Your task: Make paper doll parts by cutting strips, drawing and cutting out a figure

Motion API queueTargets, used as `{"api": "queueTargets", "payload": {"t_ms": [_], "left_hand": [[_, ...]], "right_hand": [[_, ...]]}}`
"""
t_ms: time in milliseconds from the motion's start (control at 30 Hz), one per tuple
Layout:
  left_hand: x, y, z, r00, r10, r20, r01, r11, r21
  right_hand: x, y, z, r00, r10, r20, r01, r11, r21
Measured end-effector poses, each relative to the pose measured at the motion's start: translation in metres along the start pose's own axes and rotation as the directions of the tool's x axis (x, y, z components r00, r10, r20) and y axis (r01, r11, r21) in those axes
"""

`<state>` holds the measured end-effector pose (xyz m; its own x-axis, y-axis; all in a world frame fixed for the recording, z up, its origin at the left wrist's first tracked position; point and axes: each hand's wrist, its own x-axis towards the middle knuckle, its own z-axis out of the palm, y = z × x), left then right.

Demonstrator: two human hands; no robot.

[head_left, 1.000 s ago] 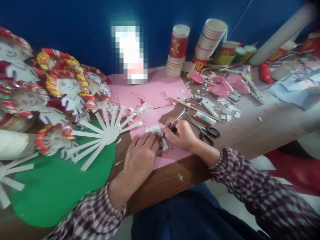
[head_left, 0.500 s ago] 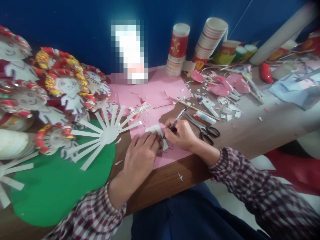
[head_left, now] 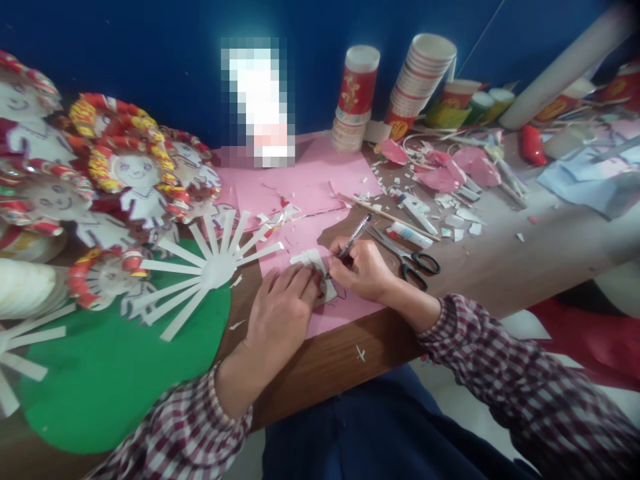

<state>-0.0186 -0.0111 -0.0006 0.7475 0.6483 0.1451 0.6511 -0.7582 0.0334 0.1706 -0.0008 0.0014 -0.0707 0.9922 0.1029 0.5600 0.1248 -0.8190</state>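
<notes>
My left hand [head_left: 286,303] lies flat with its fingers stretched over a small white paper cutout [head_left: 327,288], which rests on pink paper [head_left: 345,315]. Most of the cutout is hidden under those fingers. A pen [head_left: 356,237] is pinched in my right hand [head_left: 364,270], its tip down at the cutout's right edge. Dark drawn lines show on the pink paper just below that hand. Scissors [head_left: 407,257] with black handles lie right of my right hand. A white cup cut into spread strips [head_left: 219,270] sits left of my left hand, over a green round sheet [head_left: 150,360].
Paper dolls [head_left: 135,173] ringed in red and yellow crowd the left side. Stacked paper cups [head_left: 423,73] stand at the back by the blue wall. Glue tubes [head_left: 411,235], a wooden stick [head_left: 390,217] and paper scraps [head_left: 459,233] litter the right. The table's front edge [head_left: 345,367] is close.
</notes>
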Motion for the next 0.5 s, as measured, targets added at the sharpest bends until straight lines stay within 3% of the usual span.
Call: {"api": "queueTargets", "payload": {"t_ms": [500], "left_hand": [[-0.0003,-0.0001,0.0002,1.000,0.001,0.011,-0.001,1.000,0.007]], "right_hand": [[-0.0007,-0.0009,-0.0008,1.000,-0.005,0.003,0.005,1.000,-0.029]]}}
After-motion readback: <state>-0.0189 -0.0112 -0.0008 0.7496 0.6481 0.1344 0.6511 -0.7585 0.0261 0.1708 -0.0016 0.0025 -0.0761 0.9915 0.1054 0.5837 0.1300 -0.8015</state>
